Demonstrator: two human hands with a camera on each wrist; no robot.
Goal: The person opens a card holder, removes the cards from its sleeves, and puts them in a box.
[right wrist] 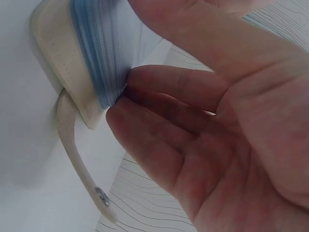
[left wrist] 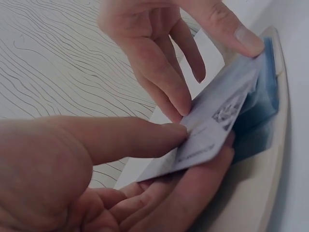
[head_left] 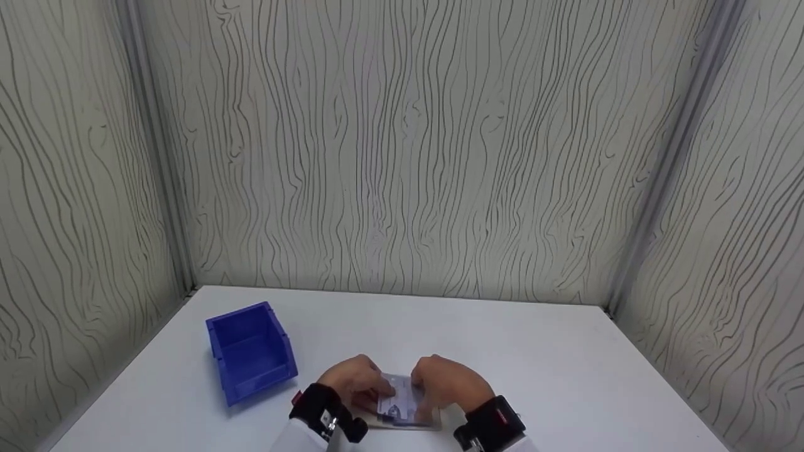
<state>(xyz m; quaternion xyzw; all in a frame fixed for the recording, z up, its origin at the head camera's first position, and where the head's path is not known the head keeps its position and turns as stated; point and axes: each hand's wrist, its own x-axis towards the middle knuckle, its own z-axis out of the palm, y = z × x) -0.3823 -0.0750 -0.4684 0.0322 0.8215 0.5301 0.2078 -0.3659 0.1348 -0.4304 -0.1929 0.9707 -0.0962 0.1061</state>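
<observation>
A card holder with a beige cover (right wrist: 53, 43) and a stack of bluish clear sleeves (right wrist: 96, 58) lies spread on the table, near its front edge. My left hand (head_left: 358, 380) pinches a pale printed card (left wrist: 212, 123) between thumb and fingers; the left wrist view shows it tilted over the sleeves. On the other side, my right hand (head_left: 449, 383) holds the sleeves, its thumb near the card's far end and its fingertips against the sleeve edges. Whether the card is partly inside a sleeve I cannot tell.
A blue plastic bin (head_left: 251, 355) stands on the white table (head_left: 534, 351) to the left of my hands. From the holder hangs a beige strap (right wrist: 75, 145) with a metal snap. Wood-patterned panels (head_left: 389, 144) enclose the table at the back and both sides.
</observation>
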